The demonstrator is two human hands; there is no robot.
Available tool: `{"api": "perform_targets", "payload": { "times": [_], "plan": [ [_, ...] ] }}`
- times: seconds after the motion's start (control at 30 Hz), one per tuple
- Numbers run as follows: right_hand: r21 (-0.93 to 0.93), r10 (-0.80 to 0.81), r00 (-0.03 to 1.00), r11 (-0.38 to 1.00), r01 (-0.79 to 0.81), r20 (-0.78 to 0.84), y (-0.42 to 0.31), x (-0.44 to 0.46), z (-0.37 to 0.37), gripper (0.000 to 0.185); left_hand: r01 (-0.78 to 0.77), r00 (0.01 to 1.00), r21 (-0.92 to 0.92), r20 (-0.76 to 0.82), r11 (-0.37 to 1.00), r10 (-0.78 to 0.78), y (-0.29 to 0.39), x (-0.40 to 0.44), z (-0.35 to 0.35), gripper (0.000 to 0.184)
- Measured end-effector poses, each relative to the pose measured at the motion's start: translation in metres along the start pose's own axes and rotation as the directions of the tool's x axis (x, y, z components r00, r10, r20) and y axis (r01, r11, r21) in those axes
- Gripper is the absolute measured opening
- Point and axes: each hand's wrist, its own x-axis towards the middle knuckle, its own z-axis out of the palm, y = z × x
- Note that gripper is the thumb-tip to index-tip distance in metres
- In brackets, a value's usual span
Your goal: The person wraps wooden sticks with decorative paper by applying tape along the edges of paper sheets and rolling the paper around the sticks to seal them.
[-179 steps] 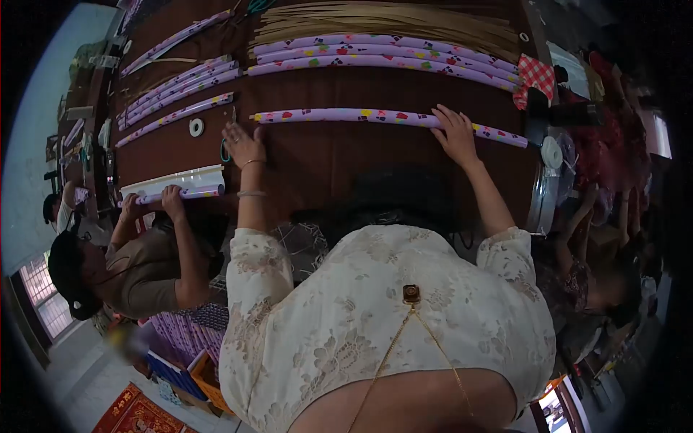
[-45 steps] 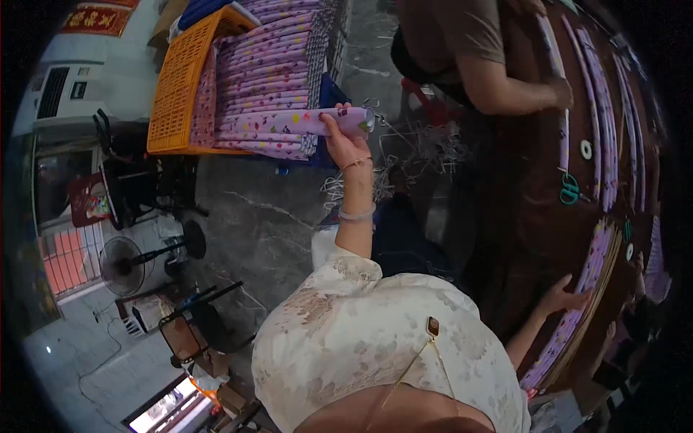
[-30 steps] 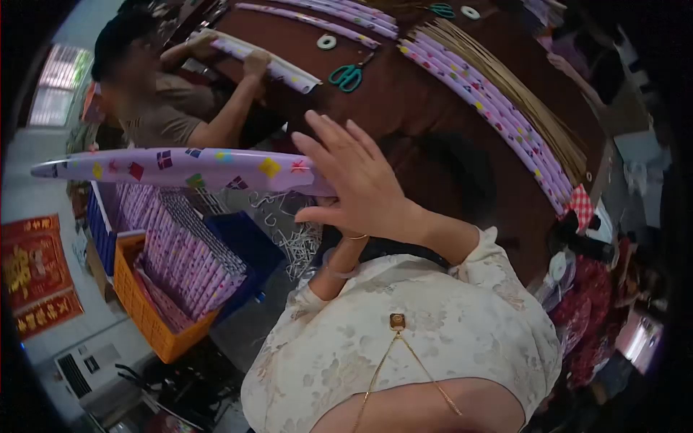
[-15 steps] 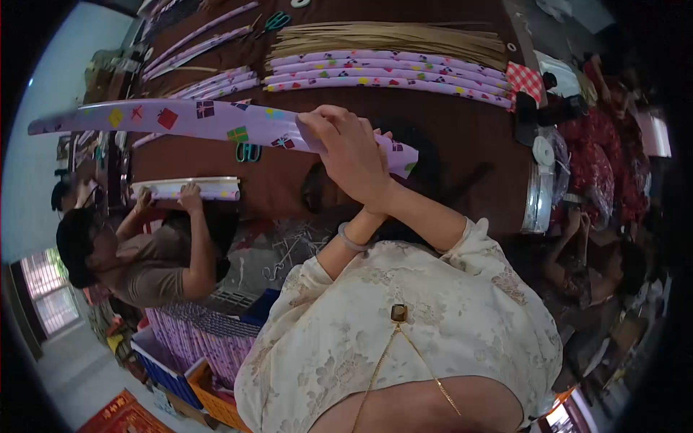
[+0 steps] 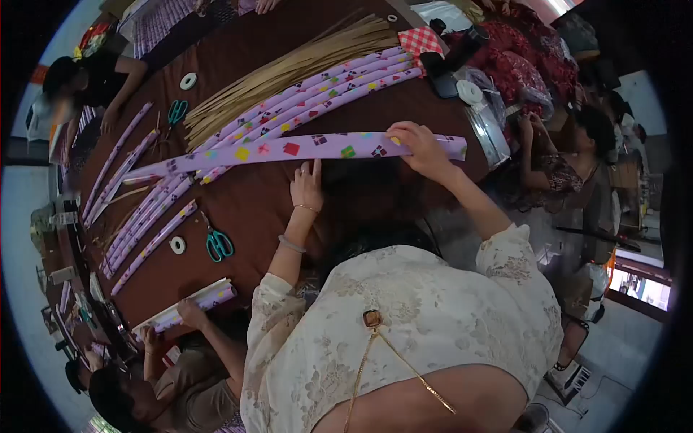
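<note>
A long, narrow lilac wrapping-paper roll [image 5: 267, 151], printed with colourful gift boxes, stretches across in front of me above the brown-covered table [image 5: 249, 216]. My right hand [image 5: 424, 150] is closed around it near its right end. Below the roll's middle is my left hand [image 5: 307, 189], fingers stretched toward its lower edge; I cannot tell whether they touch it. Behind it lie several similar wrapped rolls [image 5: 317, 90] beside a bundle of thin brown strips [image 5: 289, 76].
Teal-handled scissors [image 5: 219, 245] and a white tape roll [image 5: 177, 245] lie at left, near more lilac rolls [image 5: 148, 220]. A co-worker's hands [image 5: 191, 315] hold a lilac sheet at lower left. A black stand [image 5: 447, 68] is at the far right table edge. Other people sit around.
My hands, formerly together at the roll's right part, have separated: the left moved left and down, the right moved right. The view has turned, showing more of the table's left.
</note>
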Motion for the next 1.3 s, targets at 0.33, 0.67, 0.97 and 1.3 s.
{"api": "perform_targets", "payload": {
  "times": [0.33, 0.67, 0.97, 1.3],
  "plan": [
    [0.111, 0.276, 0.938, 0.946, -0.304, 0.212, 0.050, -0.043, -0.017, 0.050, 0.005, 1.000, -0.493, 0.014, 0.870, 0.002, 0.019, -0.035, -0.038, 0.063],
    [0.257, 0.166, 0.895, 0.922, -0.290, 0.413, 0.073, -0.032, 0.016, 0.045, -0.214, 0.977, -0.580, -0.141, 0.786, 0.162, 0.013, -0.060, -0.042, 0.057],
    [0.338, 0.141, 0.765, 0.836, -0.432, 0.629, 0.111, -0.006, 0.032, 0.046, -0.247, 0.900, -0.143, -0.401, 0.958, 0.172, -0.022, -0.028, -0.002, 0.035],
    [0.296, 0.052, 0.605, 0.837, -0.461, 0.794, 0.155, 0.040, 0.040, 0.054, -0.066, 0.879, 0.009, -0.474, 0.998, 0.063, -0.013, 0.009, -0.004, 0.030]
  ]
}}
